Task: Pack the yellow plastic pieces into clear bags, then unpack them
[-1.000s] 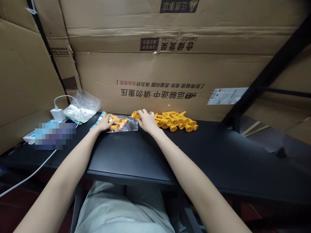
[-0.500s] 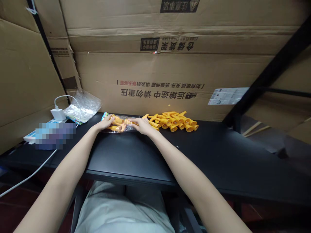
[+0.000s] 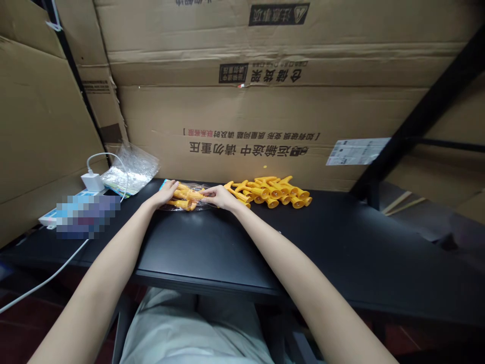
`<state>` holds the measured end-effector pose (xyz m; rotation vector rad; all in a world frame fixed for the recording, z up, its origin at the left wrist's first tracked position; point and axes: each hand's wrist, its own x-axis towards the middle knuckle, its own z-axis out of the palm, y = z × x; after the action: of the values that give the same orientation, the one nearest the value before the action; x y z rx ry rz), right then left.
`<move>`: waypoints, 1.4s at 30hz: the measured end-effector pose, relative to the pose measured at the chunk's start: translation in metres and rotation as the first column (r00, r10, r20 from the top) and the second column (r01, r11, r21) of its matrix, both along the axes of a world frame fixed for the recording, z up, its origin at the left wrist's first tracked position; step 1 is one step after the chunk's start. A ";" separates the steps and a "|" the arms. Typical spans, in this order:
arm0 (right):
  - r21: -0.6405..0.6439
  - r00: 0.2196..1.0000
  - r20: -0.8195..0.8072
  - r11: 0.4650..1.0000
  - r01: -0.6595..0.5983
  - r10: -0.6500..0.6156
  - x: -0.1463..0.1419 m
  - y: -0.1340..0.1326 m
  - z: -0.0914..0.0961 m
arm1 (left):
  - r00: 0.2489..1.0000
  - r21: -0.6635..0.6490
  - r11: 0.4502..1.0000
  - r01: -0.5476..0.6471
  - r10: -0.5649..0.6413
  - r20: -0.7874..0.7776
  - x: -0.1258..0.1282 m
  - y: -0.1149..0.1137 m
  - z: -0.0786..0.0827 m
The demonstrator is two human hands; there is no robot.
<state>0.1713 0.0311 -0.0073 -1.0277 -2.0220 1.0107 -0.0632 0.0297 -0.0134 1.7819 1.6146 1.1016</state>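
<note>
A clear plastic bag (image 3: 172,208) lies on the black table with several yellow plastic pieces (image 3: 182,204) inside. My left hand (image 3: 166,194) grips the bag's left end, near a blue printed part. At the bag's right end, my right hand (image 3: 222,197) has its thumb and fingers closed on a yellow plastic piece (image 3: 197,195) that lies along the bag. Just right of that hand sits a pile of loose yellow plastic pieces (image 3: 273,192), each with a flared, hollow end; some show a forked end.
Behind the table (image 3: 204,242) stands a printed cardboard wall (image 3: 265,111). On the left are crumpled clear packaging (image 3: 132,169), a power strip (image 3: 49,215) with a white charger (image 3: 92,180) and cable, and a blurred-out object (image 3: 87,217). A black slanted post (image 3: 413,116) rises at the right.
My right hand's fingers have closed into a pinch on a yellow piece, and the pieces in the bag have shifted closer together. My left hand stays at the bag's left end.
</note>
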 end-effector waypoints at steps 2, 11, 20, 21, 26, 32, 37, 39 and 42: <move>0.004 0.999 -0.039 1.000 -0.020 0.020 -0.003 0.002 0.002 | 1.000 -0.008 1.000 -0.015 0.015 -0.014 0.001 -0.003 0.004; -0.015 0.993 -0.064 0.995 -0.099 0.098 -0.010 0.011 -0.002 | 0.920 0.208 0.923 0.323 -0.255 -0.298 0.013 -0.020 0.028; -0.045 0.990 -0.141 0.999 -0.025 0.019 -0.022 0.009 -0.004 | 0.922 0.295 0.888 0.353 -0.278 -0.268 0.021 -0.025 0.034; -0.023 0.993 -0.118 1.000 0.012 -0.015 -0.025 0.008 -0.004 | 0.923 0.292 0.889 0.354 -0.282 -0.263 0.021 -0.025 0.034; -0.002 0.990 -0.133 0.999 0.046 -0.046 -0.035 -0.001 -0.001 | 0.965 0.297 0.929 0.221 -0.165 -0.203 0.013 -0.020 0.033; -0.370 0.898 -0.398 0.929 0.029 -0.186 -0.030 -0.013 0.001 | 0.962 0.133 0.983 -0.128 0.155 -0.224 -0.013 -0.003 0.012; -0.475 0.849 -0.311 0.844 0.251 -0.428 -0.026 -0.015 0.004 | 0.982 -0.008 0.989 -0.148 0.146 -0.122 -0.018 0.004 -0.002; -0.530 0.883 -0.286 0.829 0.177 -0.371 -0.025 -0.016 0.006 | 0.993 -0.041 0.992 -0.119 0.119 -0.005 -0.015 0.003 -0.002; -0.580 0.925 -0.272 0.812 0.062 -0.265 -0.026 -0.016 0.008 | 0.974 -0.130 0.991 -0.014 0.043 0.222 -0.011 -0.002 0.003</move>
<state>0.1453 0.0148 0.0009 -1.1950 -1.3392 1.6188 -0.0746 0.0275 -0.0107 1.4987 1.5412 1.1410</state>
